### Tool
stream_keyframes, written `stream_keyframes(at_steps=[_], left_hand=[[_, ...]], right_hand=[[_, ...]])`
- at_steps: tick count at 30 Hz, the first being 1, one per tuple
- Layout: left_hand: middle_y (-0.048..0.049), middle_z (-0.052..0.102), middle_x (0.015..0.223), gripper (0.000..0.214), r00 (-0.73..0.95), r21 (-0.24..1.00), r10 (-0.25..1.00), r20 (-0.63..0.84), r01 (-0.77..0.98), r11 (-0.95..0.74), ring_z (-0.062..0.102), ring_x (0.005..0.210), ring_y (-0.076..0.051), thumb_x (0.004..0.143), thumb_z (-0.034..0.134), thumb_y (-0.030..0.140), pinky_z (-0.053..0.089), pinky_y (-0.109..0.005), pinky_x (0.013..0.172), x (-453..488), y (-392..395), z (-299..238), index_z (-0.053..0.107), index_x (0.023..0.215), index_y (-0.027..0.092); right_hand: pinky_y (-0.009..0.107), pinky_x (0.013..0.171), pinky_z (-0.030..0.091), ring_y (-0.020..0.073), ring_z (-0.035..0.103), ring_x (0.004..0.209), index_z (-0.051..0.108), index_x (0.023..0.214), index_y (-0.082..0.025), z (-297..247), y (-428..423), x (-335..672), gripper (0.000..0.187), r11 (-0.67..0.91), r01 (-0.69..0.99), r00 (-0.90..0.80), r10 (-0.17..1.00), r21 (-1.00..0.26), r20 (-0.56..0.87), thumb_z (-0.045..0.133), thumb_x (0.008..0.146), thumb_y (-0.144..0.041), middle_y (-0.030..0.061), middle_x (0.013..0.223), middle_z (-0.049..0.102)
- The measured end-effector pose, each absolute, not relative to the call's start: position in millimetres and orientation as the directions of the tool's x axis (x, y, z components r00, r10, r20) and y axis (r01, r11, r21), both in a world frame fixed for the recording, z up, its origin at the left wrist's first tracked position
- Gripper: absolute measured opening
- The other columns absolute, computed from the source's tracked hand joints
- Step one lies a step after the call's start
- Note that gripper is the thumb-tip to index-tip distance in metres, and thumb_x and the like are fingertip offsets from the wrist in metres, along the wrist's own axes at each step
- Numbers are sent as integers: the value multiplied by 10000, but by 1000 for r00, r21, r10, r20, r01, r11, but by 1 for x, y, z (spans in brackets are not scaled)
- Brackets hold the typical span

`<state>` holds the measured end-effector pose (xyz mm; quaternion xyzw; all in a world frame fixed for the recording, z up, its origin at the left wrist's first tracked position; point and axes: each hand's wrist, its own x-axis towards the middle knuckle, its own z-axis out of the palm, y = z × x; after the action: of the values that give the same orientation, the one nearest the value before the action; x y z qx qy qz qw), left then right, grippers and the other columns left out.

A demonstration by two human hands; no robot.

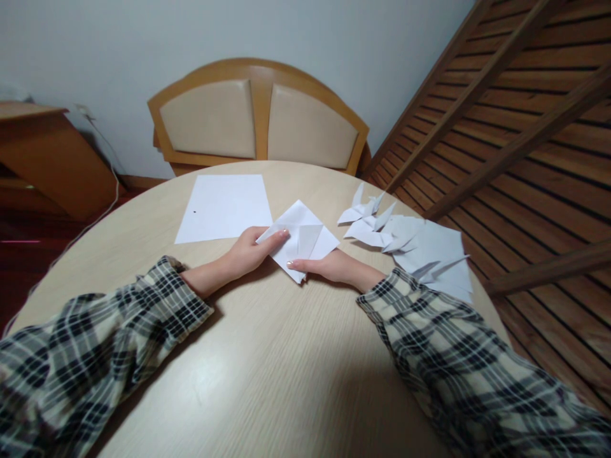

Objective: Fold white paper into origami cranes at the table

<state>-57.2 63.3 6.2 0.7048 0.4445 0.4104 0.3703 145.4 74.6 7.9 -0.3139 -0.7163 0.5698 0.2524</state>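
Both hands hold one folded sheet of white paper (305, 219), diamond-shaped with a raised triangular flap near its middle. My left hand (252, 250) grips its left corner, thumb lying on top and fingers hidden underneath. From the lower right, my right hand (329, 264) pinches the paper near its bottom corner, thumb on top, the other fingers out of sight below. The paper is held just above the round table (248, 356); whether it touches the wood I cannot tell.
A stack of white paper (229, 203) lies beyond my left hand, a small dark spot on it. Several folded paper cranes (370, 226) sit at the right, some over flat white sheets (439, 245). A chair back (260, 121) stands behind the table, a slatted wooden screen (515, 127) at right.
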Motion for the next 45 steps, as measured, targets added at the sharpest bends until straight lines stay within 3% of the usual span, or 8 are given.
stream_keyframes(at_steps=[11,18,29,34,39,42,45], left_hand=[[19,483,605,441,200,898,949,242,325,-297,420,576,-119,873,489,538,346,-236,526,-53,59,9,526,645,162],[39,352,550,434,138,847,932,334,391,-361,318,527,-109,880,442,491,269,-237,473,-52,60,12,403,558,202],[20,420,560,403,71,894,946,316,312,-322,348,538,-122,901,379,450,323,-258,500,-52,63,10,406,577,211],[9,481,580,421,-14,909,949,314,294,-296,400,562,-133,902,383,482,363,-256,522,-57,72,6,453,595,203],[-21,617,671,365,212,916,948,238,275,-291,537,635,-154,789,627,515,448,-263,602,-57,69,4,599,721,157],[-80,712,884,391,299,913,932,207,282,-293,621,773,-195,734,720,474,508,-298,713,-55,65,4,662,918,134],[-99,721,966,396,337,904,919,205,294,-309,643,840,-210,780,687,469,519,-314,767,-55,63,3,669,985,131]], right_hand=[[393,905,565,220,617,982,605,1131,-182,5,76,145,425,179,162,-680,733,-970,22,729,778,-385,91,1094,669],[399,882,573,223,619,967,626,1077,-189,7,75,145,356,177,161,-683,730,-971,20,722,783,-364,90,1073,672],[391,821,590,229,620,930,630,1038,-189,7,75,144,325,186,180,-677,736,-966,16,709,787,-381,94,1002,674],[361,745,596,201,623,819,613,1065,-171,6,74,144,350,164,188,-664,748,-968,-2,702,795,-374,86,953,673],[289,608,577,156,599,706,597,1075,-164,8,74,141,365,142,119,-630,775,-983,36,710,778,-345,82,973,676],[308,651,585,176,618,773,597,1080,-172,9,74,140,358,164,108,-645,762,-980,57,700,785,-347,84,1006,678],[350,772,586,209,628,909,598,1087,-185,10,74,141,359,203,125,-658,750,-971,72,696,791,-364,87,1055,681]])
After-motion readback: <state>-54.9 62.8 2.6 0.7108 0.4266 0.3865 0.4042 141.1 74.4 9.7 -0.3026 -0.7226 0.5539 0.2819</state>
